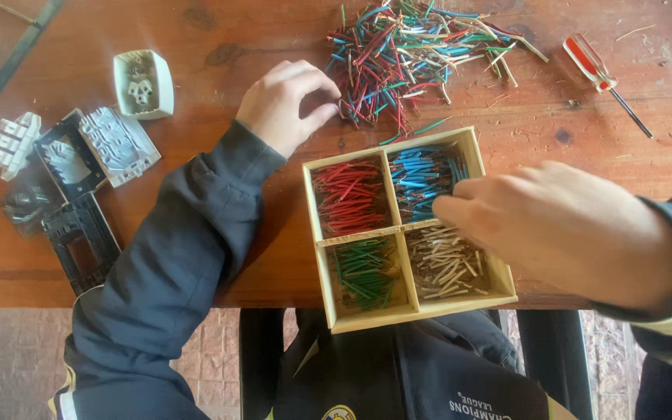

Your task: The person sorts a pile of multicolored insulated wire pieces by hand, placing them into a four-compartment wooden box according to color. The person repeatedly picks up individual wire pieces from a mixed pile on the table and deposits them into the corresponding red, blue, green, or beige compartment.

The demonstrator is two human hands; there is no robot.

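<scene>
A wooden tray [398, 230] with four compartments sits at the table's near edge. It holds red wire pieces [349, 197], blue ones [421, 175], green ones [364, 270] and white ones [445, 267], each colour in its own compartment. A loose pile of mixed coloured wire pieces [410, 50] lies beyond it. My left hand [285, 103] rests at the pile's left edge, fingers pinched on a wire end. My right hand [554, 225] hovers over the tray's right side, fingertips by the divider between blue and white; what it holds is hidden.
The wooden table [219, 233] also carries a red-handled screwdriver [602, 78] at the far right. White and black plastic switch and socket parts [87, 148] lie at the left, with a dark bar [21, 48] at the far left corner. A chair and floor show below the table edge.
</scene>
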